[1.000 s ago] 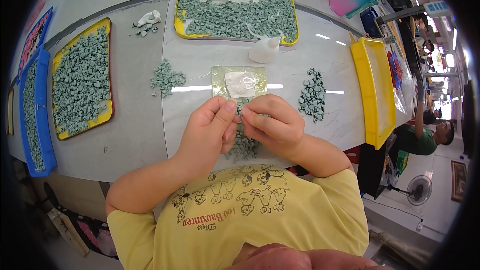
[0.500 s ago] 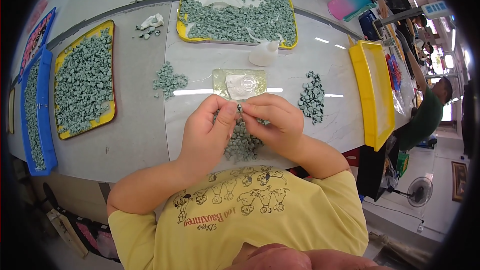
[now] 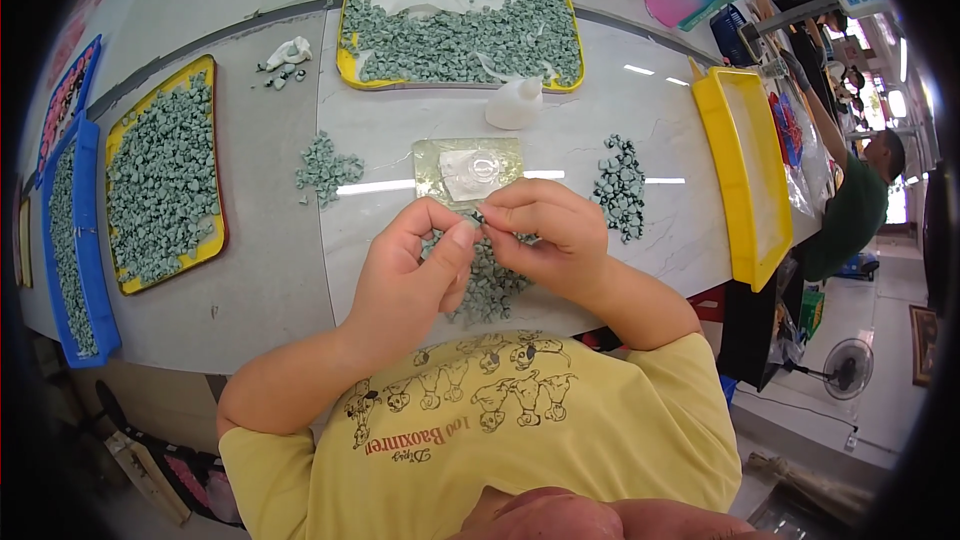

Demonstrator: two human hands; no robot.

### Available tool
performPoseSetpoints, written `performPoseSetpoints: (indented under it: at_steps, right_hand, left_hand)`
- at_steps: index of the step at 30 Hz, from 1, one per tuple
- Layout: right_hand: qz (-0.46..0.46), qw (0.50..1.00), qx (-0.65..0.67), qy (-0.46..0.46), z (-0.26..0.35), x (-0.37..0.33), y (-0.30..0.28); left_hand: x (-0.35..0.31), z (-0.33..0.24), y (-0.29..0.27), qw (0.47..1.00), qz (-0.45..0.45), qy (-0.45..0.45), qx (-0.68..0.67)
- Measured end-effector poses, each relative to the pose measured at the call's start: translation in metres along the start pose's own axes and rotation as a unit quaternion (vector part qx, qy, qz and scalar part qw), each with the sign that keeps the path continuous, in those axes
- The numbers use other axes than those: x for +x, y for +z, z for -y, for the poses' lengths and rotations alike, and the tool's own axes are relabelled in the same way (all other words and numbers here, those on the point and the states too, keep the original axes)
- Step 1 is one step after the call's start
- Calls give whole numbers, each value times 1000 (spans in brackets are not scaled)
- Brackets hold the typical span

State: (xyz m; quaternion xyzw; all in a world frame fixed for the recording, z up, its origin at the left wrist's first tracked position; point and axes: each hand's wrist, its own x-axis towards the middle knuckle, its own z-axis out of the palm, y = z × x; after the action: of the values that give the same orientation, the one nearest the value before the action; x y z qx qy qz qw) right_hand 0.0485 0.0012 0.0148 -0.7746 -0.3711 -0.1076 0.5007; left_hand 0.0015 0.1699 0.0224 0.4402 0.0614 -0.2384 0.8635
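Over the near middle of the table, my left hand (image 3: 412, 265) and my right hand (image 3: 552, 238) meet at their fingertips. Both are closed in a pinch around a small green piece (image 3: 476, 221), mostly covered by the fingers. Right below them lies a pile of small grey-green pieces (image 3: 490, 288), partly hidden by my hands. Just beyond my fingertips is a greenish flat pad (image 3: 428, 162) with a folded white tissue (image 3: 458, 180) on it.
Loose green pieces form a left heap (image 3: 325, 170) and a darker right heap (image 3: 622, 190). A white squeeze bottle (image 3: 514, 106) stands before a filled yellow tray (image 3: 348, 65). Another yellow tray (image 3: 222, 202) and blue tray (image 3: 92, 240) are left; a yellow bin (image 3: 745, 190) is right.
The view has shifted slightly, so the trays and pad appear a little farther left. Both hands stay pinched together, and the small piece shows less between the fingertips.
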Motion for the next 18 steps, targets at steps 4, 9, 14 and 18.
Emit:
performPoseSetpoints:
  at_steps: [4,9,14,18]
  right_hand:
    - [5,997,-28,-65,-1,0,0]
    - [5,992,-61,-113,2,0,3]
    - [10,999,-20,-33,6,3,2]
    - [30,998,-26,-55,2,5,-5]
  left_hand:
    - [-2,0,-2,1000,6,-3,2]
    - [-1,-5,-7,1000,21,-15,9]
    - [-4,-9,-5,997,-1,21,71]
    - [-4,-7,-5,991,-12,56,122]
